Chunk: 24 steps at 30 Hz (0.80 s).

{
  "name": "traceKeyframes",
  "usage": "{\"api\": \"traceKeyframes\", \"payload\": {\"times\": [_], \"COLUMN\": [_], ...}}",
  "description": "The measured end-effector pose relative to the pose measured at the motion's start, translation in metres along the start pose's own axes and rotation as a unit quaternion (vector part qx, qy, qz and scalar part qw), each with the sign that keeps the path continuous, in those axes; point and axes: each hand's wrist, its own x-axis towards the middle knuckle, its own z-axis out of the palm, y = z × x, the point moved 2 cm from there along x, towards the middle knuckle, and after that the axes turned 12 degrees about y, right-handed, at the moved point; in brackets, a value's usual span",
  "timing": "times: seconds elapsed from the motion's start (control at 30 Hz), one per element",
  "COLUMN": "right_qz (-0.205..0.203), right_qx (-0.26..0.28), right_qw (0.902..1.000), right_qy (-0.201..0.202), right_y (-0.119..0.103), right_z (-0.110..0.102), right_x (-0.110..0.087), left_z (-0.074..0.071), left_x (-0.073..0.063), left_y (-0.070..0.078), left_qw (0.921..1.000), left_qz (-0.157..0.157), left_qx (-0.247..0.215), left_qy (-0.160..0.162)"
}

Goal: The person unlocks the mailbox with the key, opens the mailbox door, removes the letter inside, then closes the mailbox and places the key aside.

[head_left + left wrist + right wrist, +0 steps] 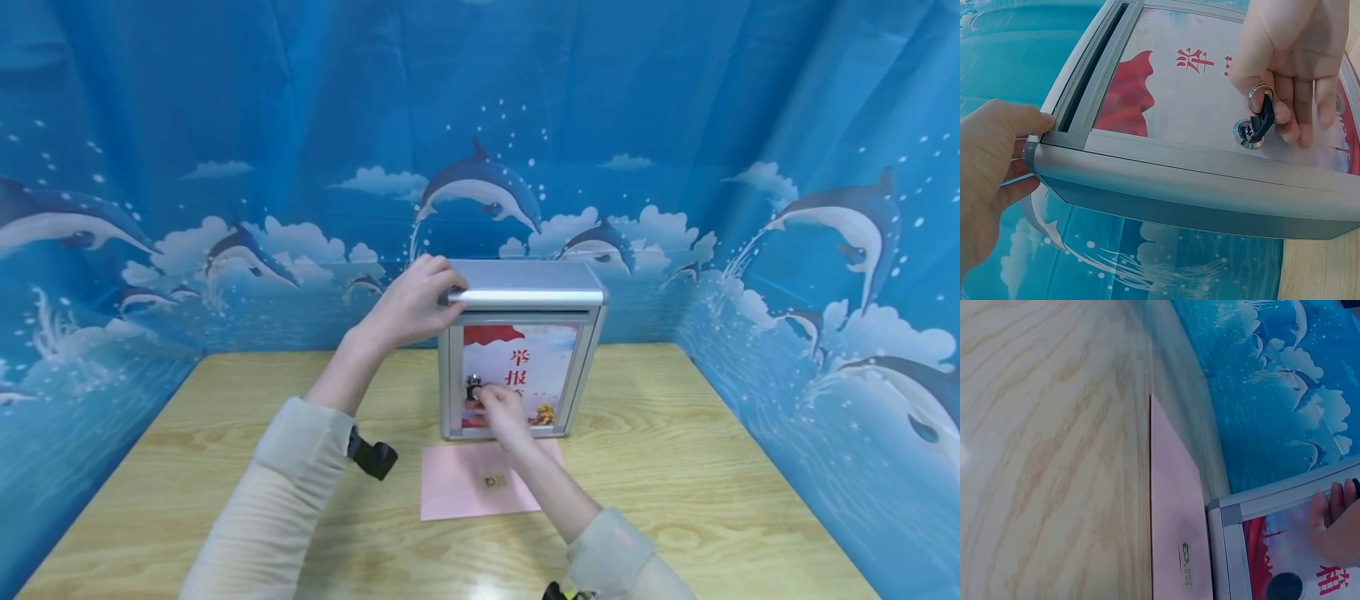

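Note:
A silver metal box [525, 277] with a slot below its top edge and a printed front panel [1169, 81] stands upright on the table. My left hand [422, 304] grips its upper left corner, thumb on the front edge by the slot and fingers round the side. A round chrome lock [1247, 134] sits in the front panel, with a black-headed key [1264, 117] on a small ring [1254, 99] inserted in it. At the key, my right hand [506, 412] pinches with thumb and curled forefinger, its other fingers hanging beside the panel.
A pink sheet [453, 487] with a small gold printed mark lies flat on the wood-grain table [660, 500], in front of the box and under the right forearm. Behind and at both sides hangs a blue curtain [300, 100] with dolphins.

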Motion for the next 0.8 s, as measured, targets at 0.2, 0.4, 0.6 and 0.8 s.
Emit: {"api": "traceKeyframes", "payload": {"times": [0.2, 0.4, 0.6, 0.8], "right_qz": [-0.054, -0.027, -0.027, -0.063], "right_qx": [-0.018, -0.080, -0.140, -0.246], "right_qw": [0.9980, 0.9964, 0.9865, 0.9515], "right_qy": [0.028, -0.006, -0.080, -0.174], "right_y": [-0.002, -0.006, -0.007, 0.001], "right_z": [0.001, -0.011, -0.040, -0.088], "right_x": [-0.005, -0.014, -0.016, -0.012], "left_z": [0.000, 0.000, -0.001, -0.001], "left_x": [0.001, -0.001, -0.001, 0.000], "left_y": [0.001, 0.001, 0.002, 0.002], "left_qw": [1.0000, 1.0000, 0.9999, 0.9998], "left_qz": [0.004, -0.001, -0.003, -0.006], "left_qx": [0.007, 0.006, 0.011, 0.018], "left_qy": [-0.002, -0.005, -0.008, -0.010]}}
